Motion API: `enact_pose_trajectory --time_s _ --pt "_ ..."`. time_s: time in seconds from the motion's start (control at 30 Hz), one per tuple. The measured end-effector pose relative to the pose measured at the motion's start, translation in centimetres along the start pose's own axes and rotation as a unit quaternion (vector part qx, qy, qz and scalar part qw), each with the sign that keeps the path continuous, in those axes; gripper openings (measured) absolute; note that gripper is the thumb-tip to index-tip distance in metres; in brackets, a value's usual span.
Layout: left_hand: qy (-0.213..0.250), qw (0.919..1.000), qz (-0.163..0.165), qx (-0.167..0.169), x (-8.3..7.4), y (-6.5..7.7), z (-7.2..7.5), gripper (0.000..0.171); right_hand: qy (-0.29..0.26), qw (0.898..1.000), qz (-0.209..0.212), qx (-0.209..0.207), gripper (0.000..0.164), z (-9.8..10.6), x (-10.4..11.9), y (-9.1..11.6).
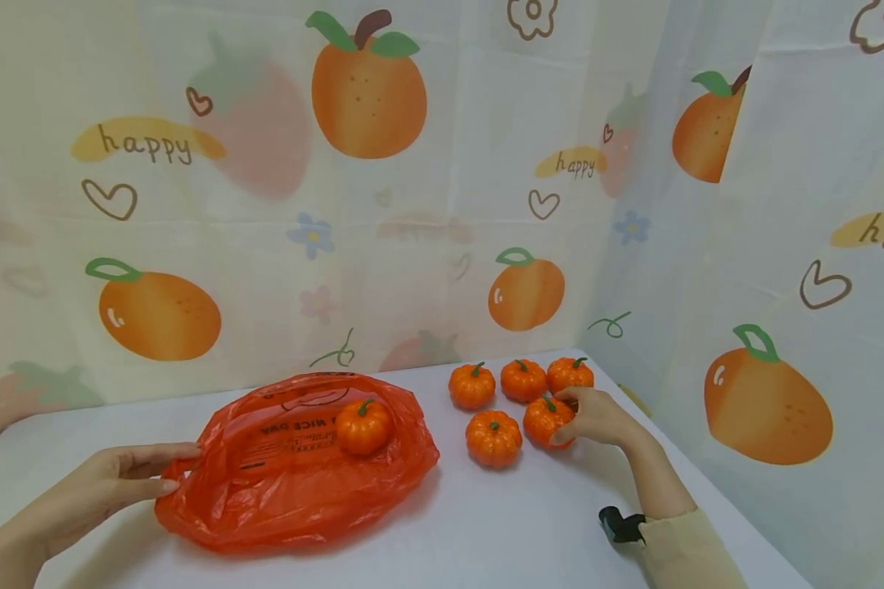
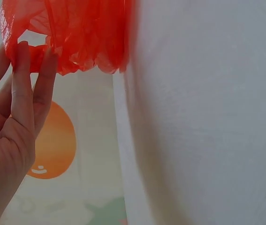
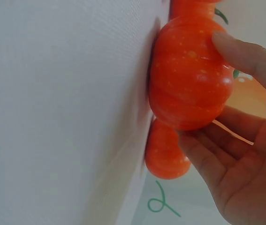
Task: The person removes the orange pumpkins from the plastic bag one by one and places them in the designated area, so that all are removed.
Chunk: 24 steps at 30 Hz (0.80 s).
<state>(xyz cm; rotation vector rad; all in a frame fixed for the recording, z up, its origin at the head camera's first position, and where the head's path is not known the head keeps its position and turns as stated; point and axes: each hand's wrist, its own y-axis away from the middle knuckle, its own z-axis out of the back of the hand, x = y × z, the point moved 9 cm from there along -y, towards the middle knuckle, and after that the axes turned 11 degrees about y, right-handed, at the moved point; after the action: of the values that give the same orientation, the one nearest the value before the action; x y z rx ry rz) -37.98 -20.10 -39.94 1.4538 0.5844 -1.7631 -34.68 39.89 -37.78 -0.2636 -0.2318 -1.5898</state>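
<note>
A red plastic bag (image 1: 295,507) with dark printing lies with its mouth spread on the table. My left hand (image 1: 99,495) pinches the bag's left edge between thumb and fingers. Inside the bag, toward its right side, sits one small orange pumpkin (image 1: 364,427) with a green stem. At the right, my right hand (image 1: 606,417) grips another small pumpkin (image 1: 541,419), thumb on one side and fingers on the other. In the right wrist view this pumpkin (image 3: 189,75) appears to rest on or very near the table.
Around the right hand stand several more pumpkins: one in front (image 1: 493,440), others behind, including a back-left pumpkin (image 1: 472,387). A white cloth covers the table (image 1: 501,532). Printed curtains (image 1: 449,188) hang behind and to the right. A black device (image 1: 620,525) sits at the right wrist.
</note>
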Motion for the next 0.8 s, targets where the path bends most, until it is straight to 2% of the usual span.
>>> enact_pose_trajectory --time_s 0.5,0.8 --pt "0.005 0.9999 0.008 -0.01 0.21 -0.01 0.25 0.045 -0.016 1.0 0.013 0.002 0.068 0.09 0.17 0.06" --pt "0.013 0.9998 -0.016 -0.003 0.0 0.25 0.08 0.044 -0.018 1.0 0.013 0.011 0.069 0.0 0.21 0.15"
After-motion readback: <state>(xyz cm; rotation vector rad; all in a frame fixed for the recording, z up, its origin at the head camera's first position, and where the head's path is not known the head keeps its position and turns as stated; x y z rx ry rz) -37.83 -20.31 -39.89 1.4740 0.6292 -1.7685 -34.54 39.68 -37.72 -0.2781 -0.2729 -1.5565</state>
